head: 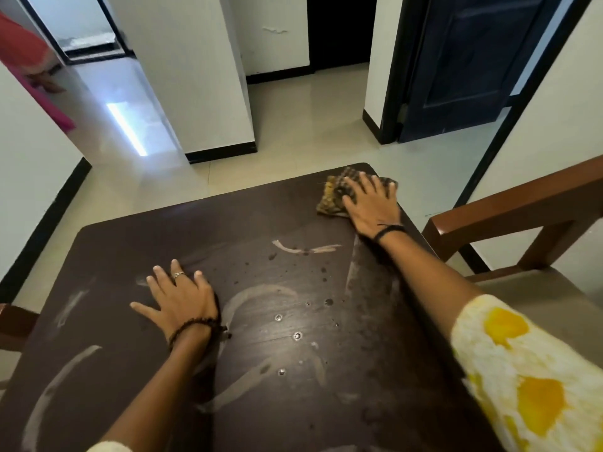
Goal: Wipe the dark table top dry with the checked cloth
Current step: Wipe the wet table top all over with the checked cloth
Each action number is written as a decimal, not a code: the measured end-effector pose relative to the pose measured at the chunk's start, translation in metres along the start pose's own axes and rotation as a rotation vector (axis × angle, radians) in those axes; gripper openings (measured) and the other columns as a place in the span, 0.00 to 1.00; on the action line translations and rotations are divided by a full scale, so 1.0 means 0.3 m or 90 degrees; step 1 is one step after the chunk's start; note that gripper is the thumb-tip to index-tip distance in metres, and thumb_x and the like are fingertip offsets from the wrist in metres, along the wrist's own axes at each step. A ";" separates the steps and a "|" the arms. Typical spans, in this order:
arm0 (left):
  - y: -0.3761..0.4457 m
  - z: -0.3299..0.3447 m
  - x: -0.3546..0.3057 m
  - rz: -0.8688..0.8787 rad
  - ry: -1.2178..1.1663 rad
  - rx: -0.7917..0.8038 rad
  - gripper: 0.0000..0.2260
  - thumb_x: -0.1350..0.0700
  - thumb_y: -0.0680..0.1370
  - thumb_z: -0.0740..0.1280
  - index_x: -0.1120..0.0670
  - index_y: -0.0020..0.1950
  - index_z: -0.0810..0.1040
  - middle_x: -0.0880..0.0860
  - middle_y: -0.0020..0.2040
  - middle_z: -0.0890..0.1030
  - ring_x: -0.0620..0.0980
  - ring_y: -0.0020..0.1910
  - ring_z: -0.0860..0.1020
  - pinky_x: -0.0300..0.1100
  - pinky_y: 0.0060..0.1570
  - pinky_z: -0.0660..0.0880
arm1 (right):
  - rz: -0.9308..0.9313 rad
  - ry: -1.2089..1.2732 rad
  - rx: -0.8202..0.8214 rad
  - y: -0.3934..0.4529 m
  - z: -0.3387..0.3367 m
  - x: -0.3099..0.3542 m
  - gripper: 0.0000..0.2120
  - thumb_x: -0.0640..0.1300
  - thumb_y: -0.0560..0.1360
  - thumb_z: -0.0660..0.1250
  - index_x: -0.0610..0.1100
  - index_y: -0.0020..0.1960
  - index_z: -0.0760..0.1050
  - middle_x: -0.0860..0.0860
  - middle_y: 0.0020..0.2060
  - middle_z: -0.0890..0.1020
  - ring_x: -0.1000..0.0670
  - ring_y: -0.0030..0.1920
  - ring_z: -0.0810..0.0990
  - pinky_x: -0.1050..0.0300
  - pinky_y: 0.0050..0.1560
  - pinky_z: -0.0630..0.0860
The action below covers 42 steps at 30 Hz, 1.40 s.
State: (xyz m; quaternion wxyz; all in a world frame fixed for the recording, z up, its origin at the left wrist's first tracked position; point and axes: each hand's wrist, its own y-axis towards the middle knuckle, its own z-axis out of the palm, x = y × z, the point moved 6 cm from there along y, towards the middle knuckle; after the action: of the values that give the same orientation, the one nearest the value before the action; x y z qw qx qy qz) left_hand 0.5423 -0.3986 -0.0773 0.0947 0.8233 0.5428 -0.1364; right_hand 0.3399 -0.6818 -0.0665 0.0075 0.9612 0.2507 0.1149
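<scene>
Right hand (370, 205) presses checked cloth (334, 194) at the counter's (130, 243) upper-right corner.
Both hands' fingers spread flat; left hand (177, 301) rests mid-frame beside what seem water droplets (297, 336).

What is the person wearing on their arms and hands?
The left hand has a silver ring and a dark beaded bracelet on the wrist. The right hand has a thin black wrist cord, and that arm wears a cream sleeve with yellow blotches.
</scene>
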 end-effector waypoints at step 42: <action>0.079 -0.219 0.574 0.154 -0.361 -0.025 0.25 0.50 0.77 0.58 0.46 0.73 0.55 0.47 0.72 0.62 0.48 0.70 0.62 0.63 0.70 0.45 | -0.256 0.003 0.123 -0.165 0.350 1.541 0.31 0.63 0.78 0.48 0.51 0.77 0.48 0.45 0.77 0.48 0.43 0.76 0.44 0.43 0.74 0.36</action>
State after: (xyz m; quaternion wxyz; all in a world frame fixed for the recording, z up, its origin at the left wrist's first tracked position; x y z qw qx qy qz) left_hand 0.6365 -0.2385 -0.0715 0.2737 0.8093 0.3953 -0.3376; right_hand 0.7318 -0.4105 -0.0717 -0.0624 0.8878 0.4473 0.0891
